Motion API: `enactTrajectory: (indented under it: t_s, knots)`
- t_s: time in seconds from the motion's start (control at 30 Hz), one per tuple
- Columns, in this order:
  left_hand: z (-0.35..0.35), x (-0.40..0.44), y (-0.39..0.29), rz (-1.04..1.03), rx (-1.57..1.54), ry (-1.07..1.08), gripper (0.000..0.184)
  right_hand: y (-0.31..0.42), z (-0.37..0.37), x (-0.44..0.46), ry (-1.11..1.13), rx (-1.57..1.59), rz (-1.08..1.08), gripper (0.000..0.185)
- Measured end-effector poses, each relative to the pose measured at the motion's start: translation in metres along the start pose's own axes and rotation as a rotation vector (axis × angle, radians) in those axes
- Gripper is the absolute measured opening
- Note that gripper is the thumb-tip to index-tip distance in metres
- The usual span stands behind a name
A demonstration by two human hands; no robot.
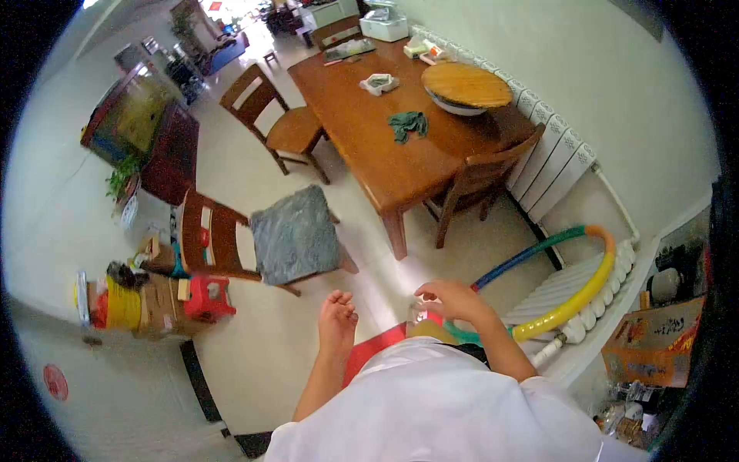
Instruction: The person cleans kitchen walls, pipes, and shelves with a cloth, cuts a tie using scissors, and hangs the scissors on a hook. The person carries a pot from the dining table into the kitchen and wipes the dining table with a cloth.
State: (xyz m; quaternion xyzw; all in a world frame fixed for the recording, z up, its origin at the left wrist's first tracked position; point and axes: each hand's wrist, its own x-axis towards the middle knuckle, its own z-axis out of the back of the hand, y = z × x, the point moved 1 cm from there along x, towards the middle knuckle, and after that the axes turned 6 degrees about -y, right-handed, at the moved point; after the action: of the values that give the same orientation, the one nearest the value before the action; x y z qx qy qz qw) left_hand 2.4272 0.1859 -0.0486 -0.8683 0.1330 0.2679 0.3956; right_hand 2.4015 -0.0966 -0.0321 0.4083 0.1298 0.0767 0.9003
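My left hand (337,312) is raised in front of my white shirt (431,408), its fingers curled in loosely with nothing visible in them. To its right, my right hand (448,299) hangs palm down with bent fingers spread from the thumb. Just below those fingers is a small clear and red thing (421,314), too unclear to name; I cannot see contact. A multicoloured hoop (570,308) leans against the white radiator (608,296), right of my right hand. Beyond my left hand stands a chair with a grey cushion (296,235).
A wooden table (354,131) holds a green cloth (408,125), a round wooden board (466,85) on a bowl and a white box (384,28). Chairs stand around it. Cardboard boxes (160,304) and a red case (209,298) are at left, another carton (653,343) at right.
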Motion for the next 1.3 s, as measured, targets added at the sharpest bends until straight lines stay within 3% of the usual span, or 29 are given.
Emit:
enactTrajectory:
  t_s: [0.07, 0.37, 0.5, 0.57, 0.7, 0.77, 0.87, 0.93, 1.03, 1.1, 1.17, 1.23, 1.3]
  knots:
    - [-0.029, 0.037, -0.013, 0.01, -0.003, 0.053, 0.035, -0.002, 0.026, 0.031, -0.011, -0.008, 0.105, 0.034]
    - [-0.109, 0.181, -0.059, 0.012, 0.017, 0.088, 0.032, -0.031, 0.083, 0.112, -0.13, 0.09, 0.007, 0.036]
    - [-0.181, 0.267, -0.084, 0.039, 0.082, 0.22, 0.028, -0.048, 0.095, 0.149, -0.176, 0.103, -0.081, 0.035]
    - [-0.223, 0.318, -0.097, 0.056, 0.097, 0.349, 0.027, -0.056, 0.105, 0.184, -0.276, 0.228, -0.081, 0.034]
    - [-0.327, 0.422, -0.124, 0.085, 0.249, 0.365, 0.027, -0.083, 0.122, 0.287, -0.442, 0.299, -0.154, 0.034]
    - [-0.376, 0.488, -0.129, 0.107, 0.288, 0.436, 0.024, -0.093, 0.144, 0.35, -0.664, 0.284, -0.172, 0.033]
    - [-0.438, 0.574, -0.127, 0.022, 0.511, 0.403, 0.022, -0.128, 0.148, 0.426, -0.713, 0.226, -0.251, 0.043]
    - [-0.481, 0.624, -0.126, -0.056, 0.575, 0.511, 0.027, -0.133, 0.165, 0.465, -0.662, 0.096, -0.359, 0.062]
    - [-0.542, 0.694, -0.116, -0.094, 0.715, 0.627, 0.037, -0.145, 0.17, 0.503, -0.638, 0.092, -0.428, 0.072]
    - [-0.586, 0.739, -0.105, -0.282, 0.839, 0.671, 0.035, -0.151, 0.163, 0.514, -0.663, 0.131, -0.462, 0.079]
    - [-0.626, 0.8, -0.083, -0.483, 0.887, 0.767, 0.035, -0.141, 0.173, 0.518, -0.484, 0.043, -0.623, 0.08]
    - [-0.672, 0.827, -0.079, -0.707, 1.112, 0.772, 0.045, -0.149, 0.175, 0.523, -0.511, -0.034, -0.618, 0.082]
    - [-0.714, 0.845, -0.071, -0.792, 1.271, 0.707, 0.05, -0.142, 0.193, 0.529, -0.417, 0.052, -0.711, 0.085]
